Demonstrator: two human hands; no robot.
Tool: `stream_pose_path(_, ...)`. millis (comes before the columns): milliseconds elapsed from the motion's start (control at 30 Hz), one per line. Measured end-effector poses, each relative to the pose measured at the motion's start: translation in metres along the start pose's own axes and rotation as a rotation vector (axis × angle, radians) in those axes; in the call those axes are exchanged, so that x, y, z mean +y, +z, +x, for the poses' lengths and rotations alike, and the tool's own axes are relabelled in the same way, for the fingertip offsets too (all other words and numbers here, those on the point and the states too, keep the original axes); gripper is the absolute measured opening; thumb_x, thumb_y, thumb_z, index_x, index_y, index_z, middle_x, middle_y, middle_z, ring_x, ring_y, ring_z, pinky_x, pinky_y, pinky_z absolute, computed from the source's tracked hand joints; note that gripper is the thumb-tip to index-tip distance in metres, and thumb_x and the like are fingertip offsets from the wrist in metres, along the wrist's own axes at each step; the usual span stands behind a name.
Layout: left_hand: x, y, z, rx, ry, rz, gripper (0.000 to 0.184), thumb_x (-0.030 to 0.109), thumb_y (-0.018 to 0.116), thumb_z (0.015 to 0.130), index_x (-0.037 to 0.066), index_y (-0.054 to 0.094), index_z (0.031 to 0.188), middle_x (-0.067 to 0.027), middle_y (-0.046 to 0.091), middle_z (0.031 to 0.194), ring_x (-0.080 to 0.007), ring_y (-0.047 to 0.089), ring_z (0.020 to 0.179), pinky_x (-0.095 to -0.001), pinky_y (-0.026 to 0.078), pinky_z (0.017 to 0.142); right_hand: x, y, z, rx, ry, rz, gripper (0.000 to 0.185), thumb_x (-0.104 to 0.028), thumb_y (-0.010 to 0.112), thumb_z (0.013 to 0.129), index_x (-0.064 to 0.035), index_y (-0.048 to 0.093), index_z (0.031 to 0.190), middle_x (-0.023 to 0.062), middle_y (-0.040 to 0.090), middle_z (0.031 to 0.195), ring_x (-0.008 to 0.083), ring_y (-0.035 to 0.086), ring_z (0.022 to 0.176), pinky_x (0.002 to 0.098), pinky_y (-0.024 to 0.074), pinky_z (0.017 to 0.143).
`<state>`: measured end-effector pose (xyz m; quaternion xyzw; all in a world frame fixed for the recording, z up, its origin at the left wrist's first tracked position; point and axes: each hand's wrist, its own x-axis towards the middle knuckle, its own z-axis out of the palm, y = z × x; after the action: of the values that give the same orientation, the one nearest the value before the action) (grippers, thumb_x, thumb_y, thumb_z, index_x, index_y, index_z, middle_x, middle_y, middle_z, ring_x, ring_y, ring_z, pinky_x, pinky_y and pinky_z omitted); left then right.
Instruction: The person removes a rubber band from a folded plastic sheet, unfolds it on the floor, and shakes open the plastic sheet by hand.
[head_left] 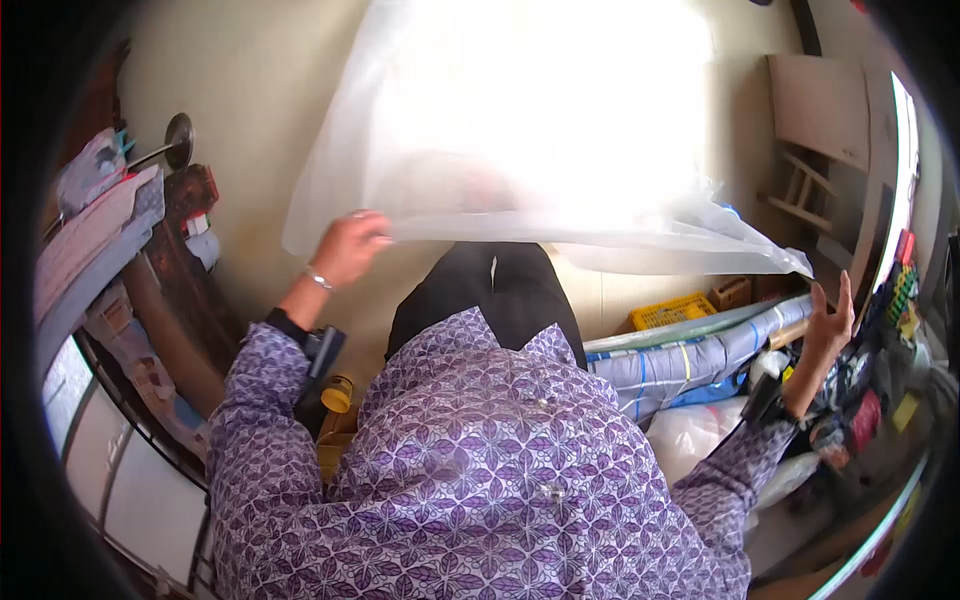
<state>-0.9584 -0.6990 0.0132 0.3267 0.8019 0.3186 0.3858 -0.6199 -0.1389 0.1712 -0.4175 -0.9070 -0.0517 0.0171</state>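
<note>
A large translucent plastic sheet [430,190] is spread in the air before me, its upper part washed out by bright light. My left hand [348,248] is closed at its near left edge, fingers curled and slightly blurred. At the far right, my right hand [828,318] is raised where the sheet's corner draws to a point. The corner meets the fingertips there, while another finger stretches upward. The exact pinch is too small to see clearly.
On my right lie a rolled grey checked mat [680,365], a yellow crate [672,311], a white plastic bag [690,435] and piled cloths. To my left are folded cloths [100,240] on a wooden frame and a yellow container [337,394]. A wooden cabinet [820,110] stands at upper right.
</note>
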Motion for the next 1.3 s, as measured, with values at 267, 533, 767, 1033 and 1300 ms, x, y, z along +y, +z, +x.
stream_pose_path(267,0.103,0.061,0.032,-0.085,0.217,-0.056,0.012,0.014,0.064,0.077,0.006,0.064,0.085,-0.0102,0.063,0.079,-0.0298,0.06,0.077,-0.0375,0.049,0.068,-0.284,0.065,-0.096,-0.69,-0.815,0.735,0.062,-0.021,0.075,0.071,-0.0198,0.053,0.129,0.0162,0.058,0.118,0.029,0.054,0.108,0.0415,0.0383,0.094)
stream_pose_path(533,0.052,0.044,0.024,-0.272,0.21,-0.109,0.022,0.02,0.062,0.082,0.011,0.063,0.102,-0.008,0.063,0.105,-0.0266,0.057,0.101,-0.0365,0.044,0.087,-0.267,0.087,-0.117,-0.746,-0.812,0.789,0.014,-0.011,0.065,0.074,-0.0095,0.063,0.088,0.0106,0.064,0.072,0.0276,0.061,0.073,0.0384,0.0453,0.066)
stream_pose_path(767,0.05,0.013,0.061,-0.2,0.333,0.556,0.026,0.021,0.058,0.085,0.016,0.061,0.111,-0.0023,0.058,0.12,-0.021,0.046,0.121,-0.0462,0.028,0.1,-0.247,0.077,-0.094,-0.706,-0.647,0.714,0.013,-0.008,0.064,0.077,-0.0074,0.066,0.09,0.0112,0.065,0.074,0.0291,0.061,0.073,0.0384,0.0459,0.07)
stream_pose_path(1033,0.091,0.005,0.106,-0.418,0.523,0.482,0.004,0.017,0.061,0.081,0.015,0.061,0.084,0.0002,0.055,0.085,-0.0172,0.052,0.094,-0.0427,0.03,0.094,-0.209,0.074,-0.072,-0.606,-0.443,0.655,0.013,-0.009,0.066,0.076,-0.007,0.067,0.089,0.0107,0.064,0.071,0.0292,0.06,0.073,0.0383,0.044,0.075)
stream_pose_path(1300,0.159,0.021,0.141,-0.51,0.572,0.35,0.007,0.018,0.06,0.081,0.015,0.061,0.075,0.0018,0.06,0.073,-0.0169,0.056,0.08,-0.0362,0.033,0.086,-0.267,0.052,-0.061,-0.54,-0.658,0.909,0.055,-0.017,0.071,0.074,-0.0139,0.053,0.126,0.0141,0.057,0.118,0.0285,0.047,0.12,0.0443,0.03,0.1)
